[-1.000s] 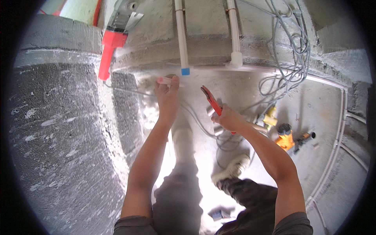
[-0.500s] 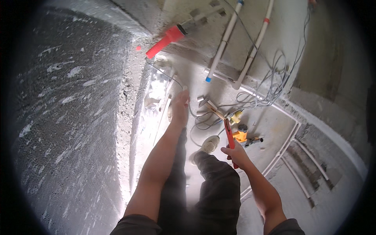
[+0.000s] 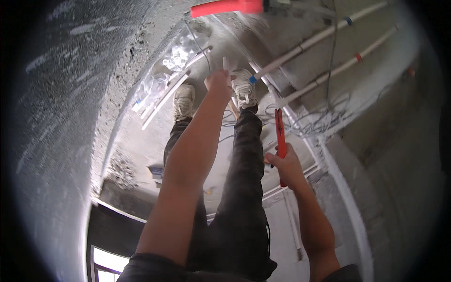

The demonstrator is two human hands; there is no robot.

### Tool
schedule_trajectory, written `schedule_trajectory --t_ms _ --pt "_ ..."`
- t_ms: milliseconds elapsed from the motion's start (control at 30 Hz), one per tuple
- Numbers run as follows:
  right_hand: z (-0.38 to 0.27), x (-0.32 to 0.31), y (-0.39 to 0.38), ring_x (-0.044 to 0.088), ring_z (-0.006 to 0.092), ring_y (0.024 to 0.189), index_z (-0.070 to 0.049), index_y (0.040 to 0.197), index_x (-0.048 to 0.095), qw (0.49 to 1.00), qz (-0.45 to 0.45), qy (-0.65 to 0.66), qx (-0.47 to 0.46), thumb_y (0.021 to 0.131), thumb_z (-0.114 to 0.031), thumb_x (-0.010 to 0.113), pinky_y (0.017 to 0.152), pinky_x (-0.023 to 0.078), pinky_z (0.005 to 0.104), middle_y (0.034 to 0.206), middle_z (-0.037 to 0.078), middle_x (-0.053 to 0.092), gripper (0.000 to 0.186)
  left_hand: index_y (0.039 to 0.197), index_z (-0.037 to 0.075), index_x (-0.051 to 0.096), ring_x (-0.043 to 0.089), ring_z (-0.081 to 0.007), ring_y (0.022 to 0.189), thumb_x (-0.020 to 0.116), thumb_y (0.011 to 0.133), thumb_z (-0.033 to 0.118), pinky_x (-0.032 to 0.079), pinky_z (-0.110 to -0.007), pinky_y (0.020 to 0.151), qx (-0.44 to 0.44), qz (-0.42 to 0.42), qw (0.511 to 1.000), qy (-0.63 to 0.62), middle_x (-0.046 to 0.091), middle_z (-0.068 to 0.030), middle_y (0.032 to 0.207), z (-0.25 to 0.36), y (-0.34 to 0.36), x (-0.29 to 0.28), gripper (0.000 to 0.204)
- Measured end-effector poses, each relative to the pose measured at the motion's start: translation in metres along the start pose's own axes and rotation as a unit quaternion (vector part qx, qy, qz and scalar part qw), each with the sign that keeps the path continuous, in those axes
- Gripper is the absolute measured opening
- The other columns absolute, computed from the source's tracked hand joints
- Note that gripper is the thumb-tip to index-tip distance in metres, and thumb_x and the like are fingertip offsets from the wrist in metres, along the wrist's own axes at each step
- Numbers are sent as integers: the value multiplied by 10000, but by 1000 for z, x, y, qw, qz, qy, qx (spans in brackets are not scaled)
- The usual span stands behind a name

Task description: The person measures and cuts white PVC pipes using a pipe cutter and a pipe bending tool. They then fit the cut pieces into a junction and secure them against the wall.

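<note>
My left hand [image 3: 219, 81] is closed round a short white pipe [image 3: 226, 64], its end poking out above the fingers. Beside that hand runs a thin grey cord [image 3: 199, 46]; whether the fingers also hold it I cannot tell. The cord leads up to a red-handled tool [image 3: 226, 7] with a dark collar, partly cut off by the top edge. My right hand [image 3: 287, 164] grips a red pipe cutter [image 3: 281, 136], held upright with its slotted end up and away from the white pipe.
Two long white pipes [image 3: 300, 47] run along the floor and wall at the upper right, near tangled grey cable [image 3: 324, 117]. White pipe lengths [image 3: 164, 101] and clear plastic wrapping [image 3: 176, 58] lie left of my shoes [image 3: 244, 89]. A rough wall [image 3: 51, 94] rises at left.
The view has turned, and the red-handled tool now sits at the top edge. My left hand still holds the white pipe, my right the pipe cutter. The yellow tools are mostly hidden now.
</note>
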State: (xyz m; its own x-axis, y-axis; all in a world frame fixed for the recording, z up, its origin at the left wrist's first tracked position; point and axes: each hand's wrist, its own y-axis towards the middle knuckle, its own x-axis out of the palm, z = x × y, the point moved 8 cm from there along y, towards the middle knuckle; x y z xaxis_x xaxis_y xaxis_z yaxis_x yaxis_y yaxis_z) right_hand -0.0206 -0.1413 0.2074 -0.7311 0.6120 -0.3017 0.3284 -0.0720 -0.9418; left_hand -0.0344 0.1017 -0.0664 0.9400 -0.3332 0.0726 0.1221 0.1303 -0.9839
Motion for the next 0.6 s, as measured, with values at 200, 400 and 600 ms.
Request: schedule_trajectory --t_ms 200,400,600 --pt "-5 -17 17 707 287 905 49 1223 577 990 -79 -107 38 864 -356 819 800 554 413 1012 177 707 593 1122 -2 658 684 -261 723 659 970 93 529 -332 538 -159 -3 985 -64 692 -168 888 -28 14 23 180" --pt "-6 -35 25 693 296 876 47 1201 576 977 -107 -178 37 866 -367 818 798 543 420 963 172 684 585 862 53 621 604 -227 563 670 956 107 407 -356 450 -175 -59 979 -84 645 -113 735 -57 37 38 119" --pt "-19 -41 49 694 279 846 47 1231 567 966 -89 -241 11 889 -339 793 764 552 415 953 154 672 563 1022 -53 693 693 -311 705 640 961 44 556 -437 646 -141 -72 977 -145 721 -210 920 -60 44 56 126"
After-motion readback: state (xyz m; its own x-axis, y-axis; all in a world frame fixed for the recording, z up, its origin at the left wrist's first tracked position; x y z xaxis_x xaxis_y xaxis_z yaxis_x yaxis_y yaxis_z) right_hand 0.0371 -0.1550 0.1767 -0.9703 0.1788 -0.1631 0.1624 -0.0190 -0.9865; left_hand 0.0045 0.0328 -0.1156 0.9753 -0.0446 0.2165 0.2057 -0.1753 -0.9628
